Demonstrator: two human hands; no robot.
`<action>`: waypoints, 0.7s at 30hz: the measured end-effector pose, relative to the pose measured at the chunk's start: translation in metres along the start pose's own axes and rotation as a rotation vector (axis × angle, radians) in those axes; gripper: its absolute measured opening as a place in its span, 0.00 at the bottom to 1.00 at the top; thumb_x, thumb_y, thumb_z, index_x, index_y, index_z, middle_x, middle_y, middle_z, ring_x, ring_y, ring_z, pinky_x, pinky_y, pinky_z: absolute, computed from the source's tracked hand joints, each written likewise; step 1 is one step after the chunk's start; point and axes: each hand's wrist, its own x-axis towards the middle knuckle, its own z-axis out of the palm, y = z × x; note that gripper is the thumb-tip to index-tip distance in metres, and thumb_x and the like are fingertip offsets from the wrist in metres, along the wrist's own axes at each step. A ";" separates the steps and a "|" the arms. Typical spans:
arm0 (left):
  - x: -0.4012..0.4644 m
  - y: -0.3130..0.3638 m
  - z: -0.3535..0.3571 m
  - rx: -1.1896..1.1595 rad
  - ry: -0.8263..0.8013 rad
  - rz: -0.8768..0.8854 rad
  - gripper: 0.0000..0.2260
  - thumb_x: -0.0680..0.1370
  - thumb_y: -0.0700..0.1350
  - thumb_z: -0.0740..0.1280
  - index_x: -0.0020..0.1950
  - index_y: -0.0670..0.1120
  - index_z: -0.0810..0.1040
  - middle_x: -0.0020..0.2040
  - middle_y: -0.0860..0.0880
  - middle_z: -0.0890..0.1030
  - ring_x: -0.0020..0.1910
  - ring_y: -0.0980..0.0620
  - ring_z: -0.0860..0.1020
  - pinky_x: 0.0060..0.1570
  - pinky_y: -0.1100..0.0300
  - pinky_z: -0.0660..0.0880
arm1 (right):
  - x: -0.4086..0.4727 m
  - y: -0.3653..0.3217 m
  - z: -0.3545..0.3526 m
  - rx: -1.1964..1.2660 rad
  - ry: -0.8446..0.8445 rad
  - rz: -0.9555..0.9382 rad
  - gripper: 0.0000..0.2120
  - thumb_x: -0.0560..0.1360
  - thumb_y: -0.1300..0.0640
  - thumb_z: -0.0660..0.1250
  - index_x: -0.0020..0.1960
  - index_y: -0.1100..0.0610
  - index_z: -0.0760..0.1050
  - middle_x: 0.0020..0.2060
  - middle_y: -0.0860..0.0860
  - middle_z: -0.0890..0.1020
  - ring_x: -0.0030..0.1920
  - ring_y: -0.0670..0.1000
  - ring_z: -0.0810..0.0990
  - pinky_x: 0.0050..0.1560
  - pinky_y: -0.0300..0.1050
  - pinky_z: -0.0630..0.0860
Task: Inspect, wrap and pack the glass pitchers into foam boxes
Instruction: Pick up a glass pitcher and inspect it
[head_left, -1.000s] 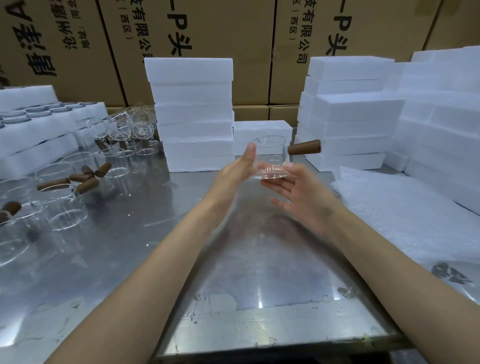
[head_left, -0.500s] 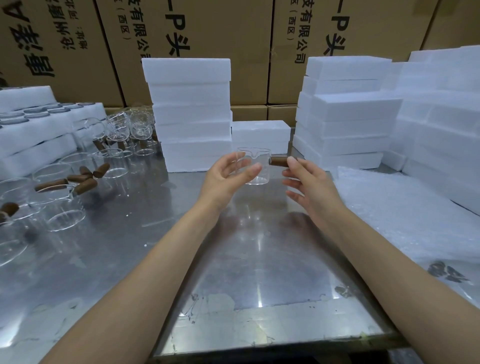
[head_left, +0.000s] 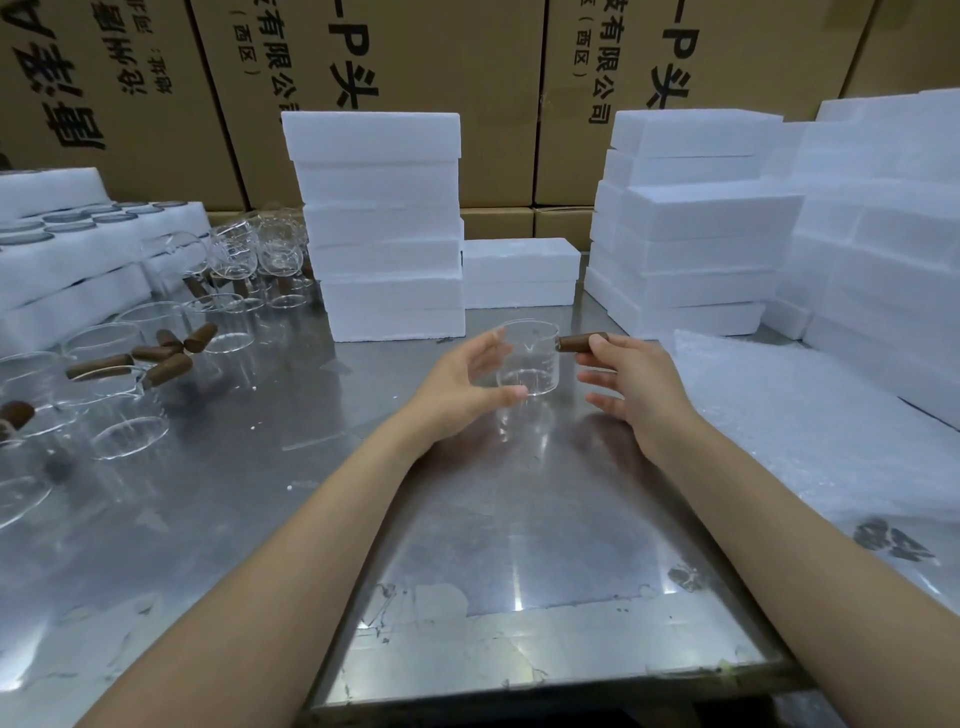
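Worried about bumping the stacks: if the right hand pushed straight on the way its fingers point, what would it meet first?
The right hand, pinching the pitcher's handle, points away from the person and slightly left. It would likely meet the low foam box first, though depth is unclear.

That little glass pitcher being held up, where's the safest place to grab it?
Probably by the brown handle, coming from the right, since it sticks out sideways from the glass pitcher. The right hand pinches it there now, while the left hand steadies the smooth glass wall from the opposite side.
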 end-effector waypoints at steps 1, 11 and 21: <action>0.001 0.000 0.001 0.028 0.000 0.004 0.33 0.73 0.35 0.72 0.75 0.45 0.62 0.65 0.51 0.73 0.68 0.50 0.71 0.64 0.64 0.67 | 0.001 0.000 0.000 -0.020 -0.002 0.017 0.09 0.80 0.57 0.61 0.56 0.57 0.77 0.39 0.48 0.80 0.37 0.45 0.78 0.31 0.35 0.76; 0.002 -0.004 0.011 0.226 -0.031 0.008 0.34 0.75 0.36 0.70 0.76 0.43 0.58 0.70 0.45 0.69 0.69 0.48 0.70 0.61 0.68 0.65 | 0.006 0.003 0.000 -0.227 0.021 0.094 0.07 0.81 0.58 0.58 0.54 0.56 0.73 0.38 0.49 0.78 0.30 0.47 0.76 0.27 0.34 0.74; 0.004 -0.002 0.003 0.174 0.006 -0.042 0.40 0.73 0.40 0.73 0.78 0.45 0.53 0.74 0.49 0.66 0.70 0.53 0.68 0.56 0.67 0.66 | 0.010 -0.004 -0.029 -0.955 0.450 -0.285 0.15 0.75 0.58 0.60 0.61 0.57 0.68 0.51 0.55 0.77 0.51 0.59 0.74 0.43 0.48 0.67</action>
